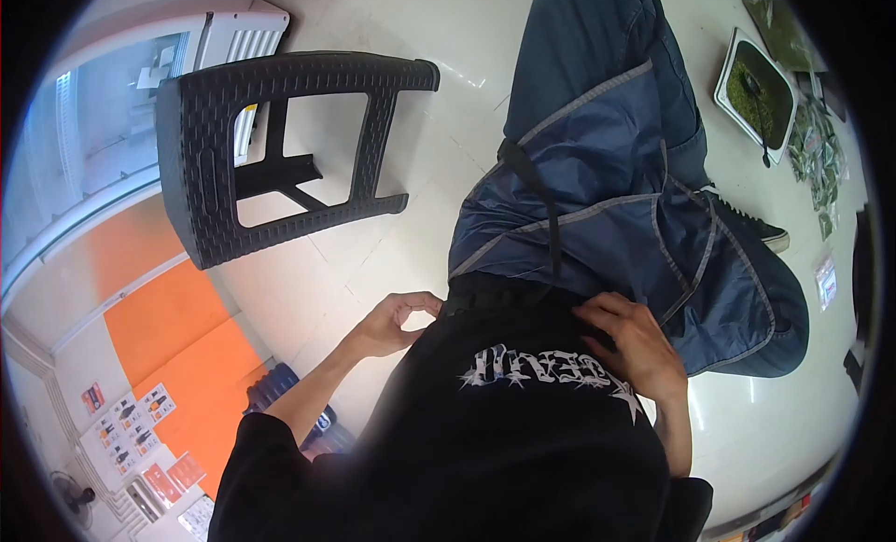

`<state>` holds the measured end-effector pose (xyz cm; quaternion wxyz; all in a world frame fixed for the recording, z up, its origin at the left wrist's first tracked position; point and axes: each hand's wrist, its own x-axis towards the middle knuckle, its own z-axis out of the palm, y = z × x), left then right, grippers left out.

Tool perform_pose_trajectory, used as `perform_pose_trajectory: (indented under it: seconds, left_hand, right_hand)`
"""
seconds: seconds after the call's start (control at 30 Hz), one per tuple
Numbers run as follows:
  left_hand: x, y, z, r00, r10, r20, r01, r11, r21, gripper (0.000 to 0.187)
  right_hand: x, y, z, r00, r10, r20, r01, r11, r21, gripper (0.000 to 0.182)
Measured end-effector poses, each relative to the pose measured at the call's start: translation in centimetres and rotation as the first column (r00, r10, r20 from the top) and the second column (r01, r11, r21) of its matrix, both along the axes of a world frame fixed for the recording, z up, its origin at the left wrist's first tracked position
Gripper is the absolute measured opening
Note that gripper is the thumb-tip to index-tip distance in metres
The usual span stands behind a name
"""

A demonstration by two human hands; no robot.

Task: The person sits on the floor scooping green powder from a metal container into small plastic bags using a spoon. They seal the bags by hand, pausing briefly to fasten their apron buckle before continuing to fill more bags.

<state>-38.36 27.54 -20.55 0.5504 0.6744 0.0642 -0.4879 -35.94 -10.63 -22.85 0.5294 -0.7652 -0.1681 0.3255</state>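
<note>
My left hand (401,323) is at the left side of my waist. Its thumb and fingers curl into a ring, with the tips against the dark cloth there; what they pinch is hidden. On the other side, my right hand (637,341) rests at the front of my black T-shirt (523,430), near its lower edge. Its fingers are bent inward and the tips are partly hidden in the cloth. A dark blue apron (597,229) with grey edging lies bunched over my legs. A black strap (539,192) runs loosely across it.
A black woven-pattern plastic stool (210,159) is at the left. At upper right are a metal pan (723,99) of chopped greens with a black spoon and bagged leaves (821,159). Blue bottles (273,388) stand by an orange panel (187,327); a glass-door unit (103,122) is upper left.
</note>
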Motion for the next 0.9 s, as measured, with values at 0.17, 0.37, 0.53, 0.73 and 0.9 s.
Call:
perform_pose_trajectory:
  seconds: [0.17,0.37,0.53,0.73,0.9]
  left_hand:
    - [-3.4,-1.8,-1.1,0.894,0.300,0.332,-0.282,0.954,-0.104,0.030]
    - [-5.1,-3.9,-0.9,0.812,0.561,0.160,-0.552,0.828,-0.098,0.026]
    - [-5.4,-5.4,-0.2,0.752,0.645,0.133,-0.641,0.763,-0.077,0.025]
    - [-6.3,-5.5,-0.8,0.705,0.693,0.152,-0.685,0.721,-0.107,0.028]
    - [-5.1,-3.4,-1.4,0.812,0.570,0.126,-0.561,0.822,-0.100,0.030]
  right_hand:
    - [1.7,0.0,0.2,0.988,0.075,-0.137,-0.080,0.996,-0.030,0.026]
    - [6.2,0.3,3.8,0.992,0.062,-0.107,-0.057,0.997,0.045,0.026]
    - [6.7,8.3,3.1,0.925,0.178,0.335,-0.260,0.941,0.217,0.032]
    - [7.4,12.4,1.3,0.803,0.585,0.111,-0.593,0.804,0.050,0.043]
    - [6.5,12.2,0.3,0.829,0.544,0.129,-0.558,0.821,0.120,0.037]
